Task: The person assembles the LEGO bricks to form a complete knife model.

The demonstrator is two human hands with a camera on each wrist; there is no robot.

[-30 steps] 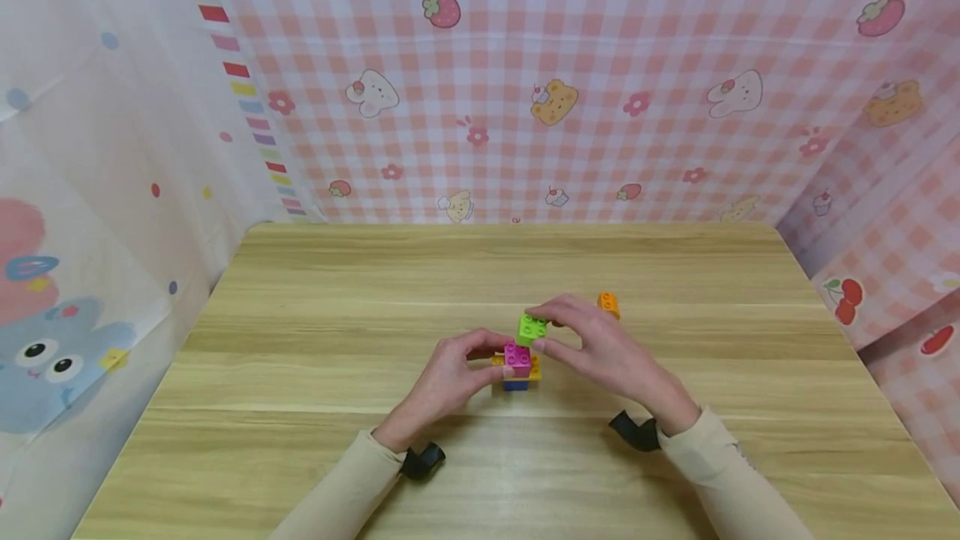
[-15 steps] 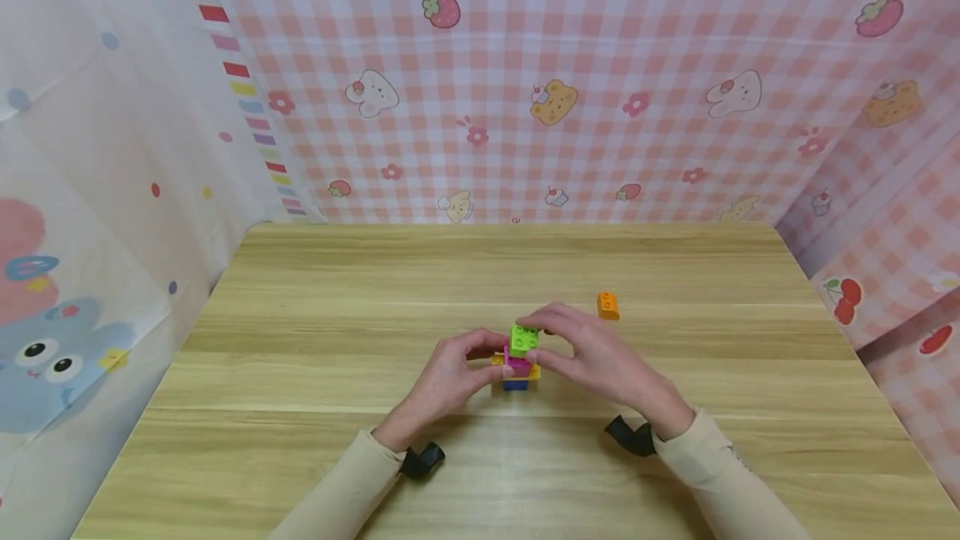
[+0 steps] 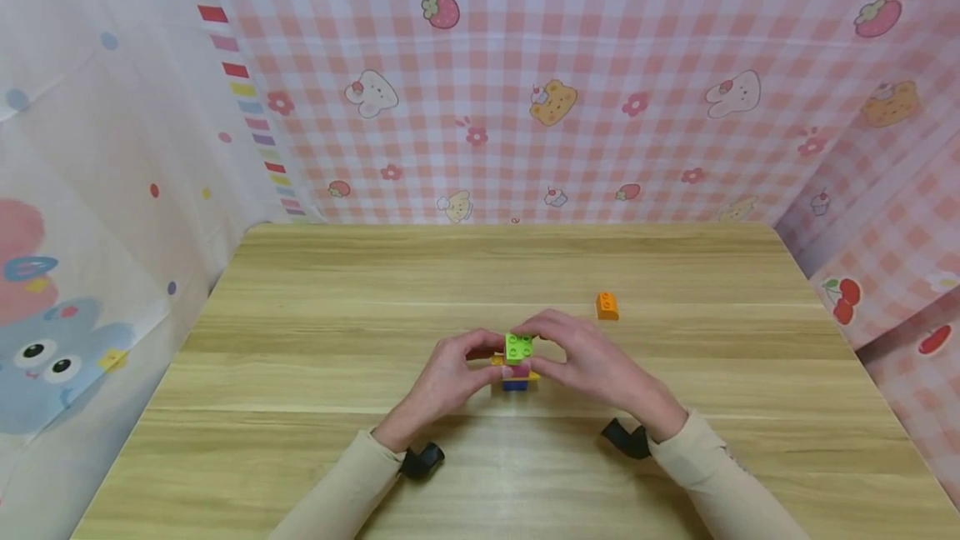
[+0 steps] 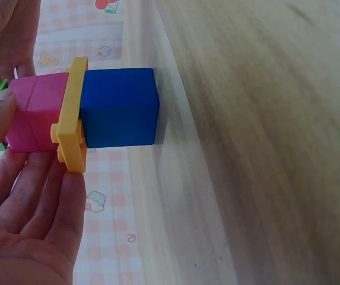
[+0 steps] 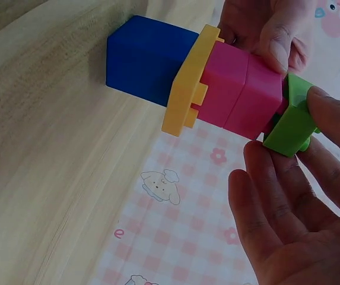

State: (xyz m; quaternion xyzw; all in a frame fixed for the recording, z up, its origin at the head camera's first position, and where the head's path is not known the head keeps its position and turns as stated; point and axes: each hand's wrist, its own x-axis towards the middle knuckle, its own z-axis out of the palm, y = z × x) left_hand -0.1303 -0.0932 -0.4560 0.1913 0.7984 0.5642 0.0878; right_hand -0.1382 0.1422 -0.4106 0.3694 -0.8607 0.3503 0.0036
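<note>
A tower of toy building blocks stands upright on the table: a blue block [image 4: 121, 108] at the bottom, a yellow plate [image 4: 72, 113] with studs across it, then two pink blocks [image 5: 232, 89]. My left hand [image 3: 452, 373] grips the pink blocks between thumb and fingers. On top, a lime-green block [image 3: 517, 347] is pinched by the thumb and fingers of my right hand [image 3: 596, 363]. In the right wrist view the green block sits slightly tilted on the upper pink block, with a small gap along one side.
An orange block [image 3: 607, 307] with a curved side lies on the wooden table [image 3: 337, 290], beyond my right hand. Pink checked cloth [image 3: 510, 65] hangs behind the far edge, and a white patterned cloth [image 3: 97, 148] hangs at the left.
My right hand has brought the green block left and down, from above the pink blocks onto their top. My left hand has kept its hold on the tower.
</note>
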